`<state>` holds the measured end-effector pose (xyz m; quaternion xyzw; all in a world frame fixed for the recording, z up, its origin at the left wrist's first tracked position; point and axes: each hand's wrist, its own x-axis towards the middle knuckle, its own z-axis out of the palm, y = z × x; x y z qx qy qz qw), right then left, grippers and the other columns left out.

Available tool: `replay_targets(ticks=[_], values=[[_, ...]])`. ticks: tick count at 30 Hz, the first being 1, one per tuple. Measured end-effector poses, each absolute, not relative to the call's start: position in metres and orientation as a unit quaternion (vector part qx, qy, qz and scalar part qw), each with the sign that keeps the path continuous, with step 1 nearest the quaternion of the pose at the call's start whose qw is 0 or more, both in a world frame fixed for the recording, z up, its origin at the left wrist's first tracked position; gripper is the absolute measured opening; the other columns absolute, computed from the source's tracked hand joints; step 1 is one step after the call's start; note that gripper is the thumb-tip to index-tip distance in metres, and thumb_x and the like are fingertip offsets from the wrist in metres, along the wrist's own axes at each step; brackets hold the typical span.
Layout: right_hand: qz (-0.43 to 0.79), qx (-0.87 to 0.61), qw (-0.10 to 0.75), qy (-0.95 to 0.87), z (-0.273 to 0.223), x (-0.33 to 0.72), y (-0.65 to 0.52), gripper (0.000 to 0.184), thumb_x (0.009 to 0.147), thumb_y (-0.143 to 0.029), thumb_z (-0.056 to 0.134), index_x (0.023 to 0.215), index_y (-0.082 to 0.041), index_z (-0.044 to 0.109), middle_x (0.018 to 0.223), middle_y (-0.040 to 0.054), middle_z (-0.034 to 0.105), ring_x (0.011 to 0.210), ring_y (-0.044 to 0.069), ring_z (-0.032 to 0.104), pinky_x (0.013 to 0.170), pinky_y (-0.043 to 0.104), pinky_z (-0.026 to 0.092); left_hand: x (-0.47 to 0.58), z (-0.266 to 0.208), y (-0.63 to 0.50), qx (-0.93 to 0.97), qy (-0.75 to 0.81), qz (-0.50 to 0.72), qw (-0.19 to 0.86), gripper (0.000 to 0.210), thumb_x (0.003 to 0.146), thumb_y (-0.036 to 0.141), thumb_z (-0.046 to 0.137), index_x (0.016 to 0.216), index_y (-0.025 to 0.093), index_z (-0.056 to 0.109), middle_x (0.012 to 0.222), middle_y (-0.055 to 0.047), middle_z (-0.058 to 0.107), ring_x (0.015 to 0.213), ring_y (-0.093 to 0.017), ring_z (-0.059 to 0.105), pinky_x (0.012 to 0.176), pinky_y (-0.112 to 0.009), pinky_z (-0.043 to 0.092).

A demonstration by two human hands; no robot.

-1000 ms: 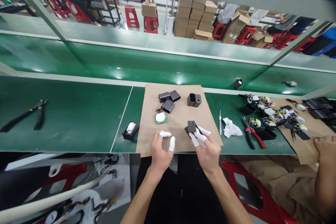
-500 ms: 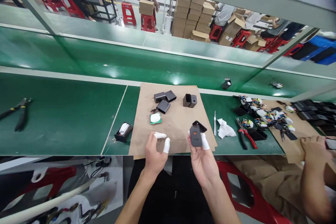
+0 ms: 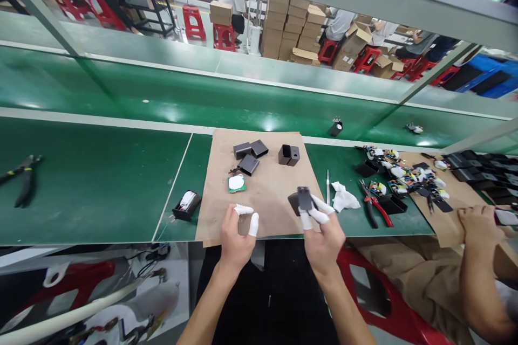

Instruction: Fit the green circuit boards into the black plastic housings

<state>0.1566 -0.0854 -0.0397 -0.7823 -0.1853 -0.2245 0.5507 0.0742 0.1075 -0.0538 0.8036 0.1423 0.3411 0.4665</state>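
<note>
My right hand [image 3: 325, 238], white cots on its fingertips, grips a small black plastic casing piece [image 3: 304, 198] above the right part of the brown paper sheet [image 3: 275, 215]. A second dark flat part shows beside it, partly hidden. My left hand [image 3: 238, 237] holds nothing; its cotted thumb and index finger are apart over the paper's front edge. Beyond it lies a green circuit board with a white pad [image 3: 237, 183]. Several dark casings [image 3: 248, 164] rest behind the board, and two casings stand together [image 3: 288, 155] farther right.
Left of the paper lies a black casing with white inside [image 3: 186, 205]; pliers [image 3: 26, 180] are at far left. To the right are a white-handled tool [image 3: 327, 187], crumpled tissue [image 3: 345, 197], red-handled pliers [image 3: 375, 205] and a pile of circuit parts [image 3: 404, 172]. A co-worker's hand [image 3: 479, 226] is at right.
My right hand has turned from palm up to a fingertip grip, tilting the black casing piece so another side shows. My left hand has barely moved. The view has shifted slightly.
</note>
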Motion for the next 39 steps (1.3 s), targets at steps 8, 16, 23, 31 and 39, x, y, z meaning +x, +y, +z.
replay_targets(ticks=[8,16,23,31,39], values=[[-0.218,-0.829,0.449,-0.252,-0.076,0.163,-0.093,0.020,0.102,-0.022,0.075,0.120,-0.027,0.082,0.131,0.0122,0.081,0.117,0.028,0.082,0.101,0.043,0.071,0.074,-0.054,0.110,0.808,0.139,0.335,0.464,0.004,0.103,0.025,0.067,0.101,0.022,0.066,0.096,-0.003,0.060,0.087,-0.019,0.065,0.080,-0.033,0.057],[-0.190,-0.820,0.525,-0.126,-0.076,0.148,-0.065,0.041,0.092,-0.041,0.086,0.124,-0.020,0.070,0.108,0.0120,0.082,0.093,0.029,0.084,0.089,0.051,0.073,0.072,-0.040,0.083,0.830,0.069,0.285,0.474,0.017,0.101,0.022,0.068,0.118,0.024,0.069,0.108,-0.006,0.071,0.102,-0.022,0.073,0.092,-0.035,0.062],[-0.014,-0.779,0.599,-0.186,-0.059,0.139,-0.076,0.050,0.092,-0.032,0.082,0.138,-0.023,0.064,0.126,0.0138,0.082,0.109,0.029,0.085,0.098,0.047,0.073,0.081,-0.038,0.056,0.848,0.084,0.265,0.450,0.038,0.103,0.020,0.067,0.141,0.026,0.064,0.119,-0.008,0.074,0.107,-0.024,0.078,0.093,-0.037,0.066],[-0.010,-0.768,0.609,-0.200,-0.044,0.176,-0.130,0.032,0.098,-0.038,0.075,0.128,-0.027,0.073,0.125,0.0098,0.083,0.117,0.031,0.081,0.112,0.058,0.063,0.105,-0.052,0.059,0.873,0.073,0.316,0.365,0.026,0.104,0.020,0.066,0.128,0.024,0.071,0.122,-0.010,0.077,0.112,-0.026,0.079,0.097,-0.039,0.065],[-0.013,-0.773,0.612,-0.167,-0.061,0.224,-0.158,0.040,0.095,-0.050,0.078,0.125,-0.024,0.073,0.122,0.0132,0.083,0.112,0.034,0.080,0.110,0.061,0.061,0.117,-0.048,0.076,0.875,0.071,0.336,0.341,0.008,0.099,0.028,0.076,0.106,0.024,0.076,0.103,-0.006,0.077,0.098,-0.023,0.080,0.088,-0.036,0.068]])
